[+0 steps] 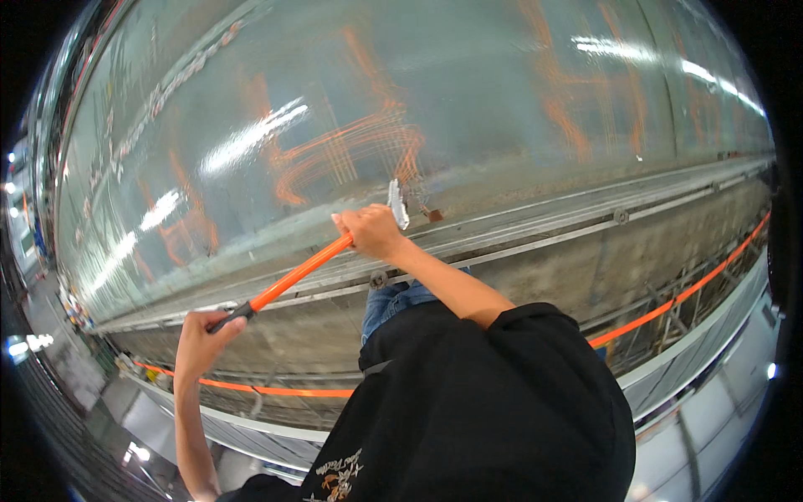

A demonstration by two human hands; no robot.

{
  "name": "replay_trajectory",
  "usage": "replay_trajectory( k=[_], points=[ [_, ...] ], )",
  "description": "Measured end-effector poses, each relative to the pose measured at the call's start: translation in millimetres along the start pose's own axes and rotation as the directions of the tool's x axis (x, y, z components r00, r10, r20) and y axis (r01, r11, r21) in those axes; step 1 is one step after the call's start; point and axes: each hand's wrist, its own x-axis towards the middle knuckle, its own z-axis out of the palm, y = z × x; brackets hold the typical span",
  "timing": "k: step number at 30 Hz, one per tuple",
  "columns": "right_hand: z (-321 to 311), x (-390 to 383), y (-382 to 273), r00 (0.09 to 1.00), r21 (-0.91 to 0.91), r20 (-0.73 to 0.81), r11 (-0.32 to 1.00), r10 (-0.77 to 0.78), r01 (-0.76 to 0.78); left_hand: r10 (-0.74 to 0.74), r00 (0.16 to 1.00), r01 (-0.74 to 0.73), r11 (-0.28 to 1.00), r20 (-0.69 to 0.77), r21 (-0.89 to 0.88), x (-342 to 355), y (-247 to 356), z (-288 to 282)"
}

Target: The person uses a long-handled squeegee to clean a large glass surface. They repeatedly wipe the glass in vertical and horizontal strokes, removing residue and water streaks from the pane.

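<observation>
My left hand (205,339) grips the black end of a long-handled scraper (293,276) with an orange shaft. My right hand (376,230) is wrapped round the shaft near its metal head (399,205), which is over the lower part of a large glossy grey-green surface (477,100) streaked with orange marks. The blade lies beside a rough mottled patch and a small brown piece (433,214); whether it touches the surface I cannot tell. The shaft runs diagonally from lower left to upper right.
A metal rail (552,201) runs along the surface's lower edge, above a stained concrete-like band (535,266). An orange strip (284,391) runs behind my body, with metal framework (669,326) and a grey panelled floor (711,418) farther down.
</observation>
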Motion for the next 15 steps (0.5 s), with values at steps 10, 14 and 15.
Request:
replay_trajectory(
  k=[10, 14, 15],
  points=[
    [84.4, 14.3, -54.6, 0.966, 0.129, 0.213, 0.985, -0.144, 0.118, -0.132, 0.990, 0.130, 0.990, -0.041, -0.056, -29.1, -83.9, -18.2],
    [-7.1, -6.8, 24.8, 0.985, -0.075, 0.136, 0.990, -0.109, 0.120, 0.033, 0.992, -0.029, 0.999, 0.124, -0.032, 18.7, -31.4, 21.3],
    [-37.2, -14.6, 49.4, 0.992, -0.099, -0.027, 0.988, -0.122, 0.119, 0.130, 0.982, -0.130, 0.992, 0.137, -0.009, 39.3, -5.2, 34.3]
  ],
)
